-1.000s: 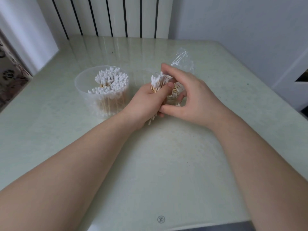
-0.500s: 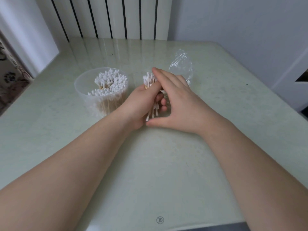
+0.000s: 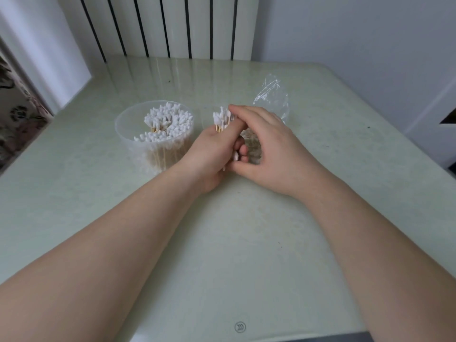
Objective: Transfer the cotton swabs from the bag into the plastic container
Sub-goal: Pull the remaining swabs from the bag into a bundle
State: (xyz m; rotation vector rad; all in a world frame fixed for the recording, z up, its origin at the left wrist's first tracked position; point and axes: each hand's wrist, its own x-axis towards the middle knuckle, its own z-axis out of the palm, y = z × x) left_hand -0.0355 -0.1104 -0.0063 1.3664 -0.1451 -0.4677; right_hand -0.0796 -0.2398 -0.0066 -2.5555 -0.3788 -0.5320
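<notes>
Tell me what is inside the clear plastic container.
The plastic container holds upright cotton swabs, white tips up, not filling it. Its floor beneath them is covered.

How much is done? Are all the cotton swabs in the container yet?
Nearly, not quite. Done: the container already holds a thick crowd of swabs standing upright. In hand: the left hand grips another bundle beside it, with the right hand touching its tips. Left: that bundle must go in; whether the bag behind the hands holds any more is hidden.
</notes>
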